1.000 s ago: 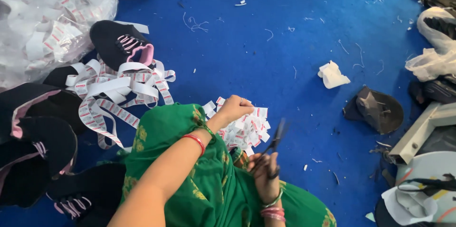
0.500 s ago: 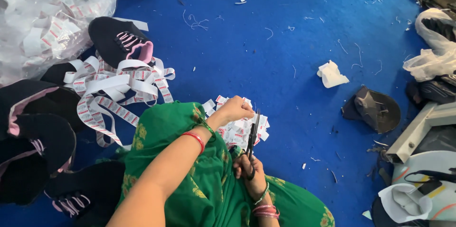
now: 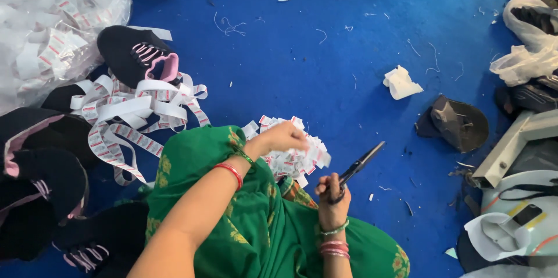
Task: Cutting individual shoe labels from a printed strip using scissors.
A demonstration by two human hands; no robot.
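Note:
My left hand rests with curled fingers on a heap of small white cut labels lying on my green-clad knee. Whether it grips one is hard to tell. My right hand holds black scissors, whose blades point up and to the right, away from the heap. A long white label ribbon with red and black print lies coiled to the left of my knee. It runs over black shoe uppers.
A clear plastic bag full of label ribbon sits at the top left. More black and pink shoe uppers lie along the left edge. A crumpled white scrap, a dark shoe part and bags with parts lie at the right on the blue floor.
My right hand has swung the scissors from upright at the labels out to the right, blades pointing away. My left hand has stayed on the label heap.

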